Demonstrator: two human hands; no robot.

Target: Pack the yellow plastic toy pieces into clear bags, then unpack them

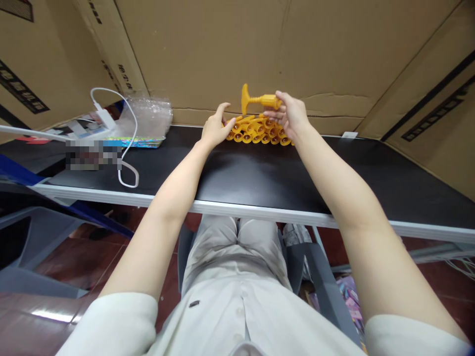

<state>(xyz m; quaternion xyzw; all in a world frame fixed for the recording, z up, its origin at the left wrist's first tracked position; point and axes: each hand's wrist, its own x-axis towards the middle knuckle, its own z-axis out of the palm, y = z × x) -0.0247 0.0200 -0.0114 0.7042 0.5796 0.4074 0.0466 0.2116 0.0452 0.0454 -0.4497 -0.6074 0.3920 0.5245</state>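
My right hand [291, 112] grips a yellow plastic piece [256, 100] by its ribbed cylinder end. The piece lies level in the air, its curved T-shaped end pointing left. Below it, a stack of similar yellow pieces [257, 132] rests on the black table, round hollow ends facing me. At the left end of this stack is my left hand [217, 123], thumb and forefinger spread apart. Its other fingers are partly hidden behind the hand, and I cannot tell whether they touch the stack.
Cardboard walls [222, 49] enclose the black table [252, 178] at the back and sides. To the left lie clear plastic bags [150, 116], a colourful flat stack [143, 143] and a white cable [136, 118]. A metal edge [260, 212] runs along the table front.
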